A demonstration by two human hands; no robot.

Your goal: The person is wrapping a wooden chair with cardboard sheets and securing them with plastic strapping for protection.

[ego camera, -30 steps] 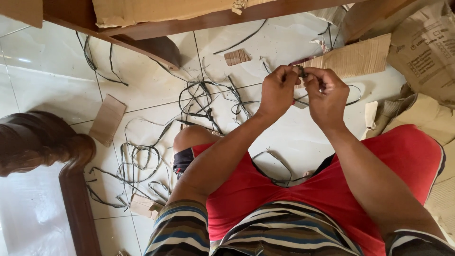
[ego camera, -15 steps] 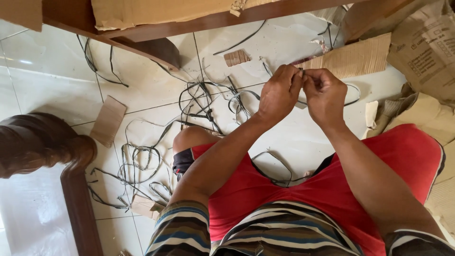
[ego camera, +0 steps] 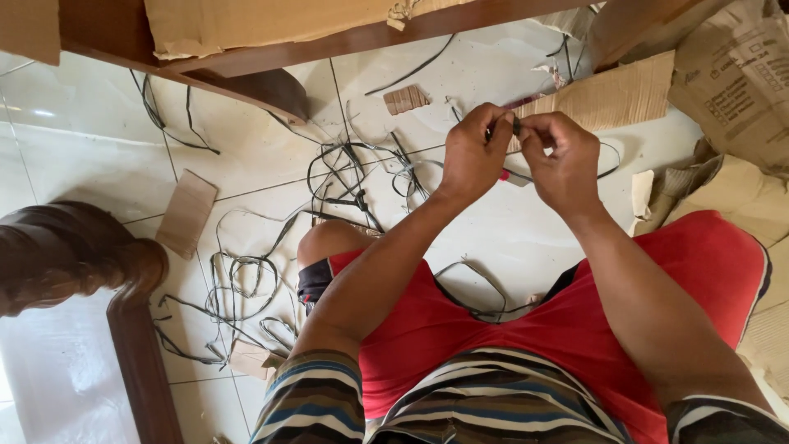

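While both hands meet above the white tiled floor point(ego camera: 526, 247), the left hand point(ego camera: 472, 156) and right hand point(ego camera: 563, 160) pinch one short dark strip point(ego camera: 516, 126) between clamped fingers point(ego camera: 503, 123). Its long axis looks roughly upright in view. Loose dark strips point(ego camera: 345, 177), too tangled to count, litter the floor.

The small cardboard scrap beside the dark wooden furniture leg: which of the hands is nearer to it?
Left. The left hand is up right of the cardboard scrap, across the cable tangle; the right hand is farther right.
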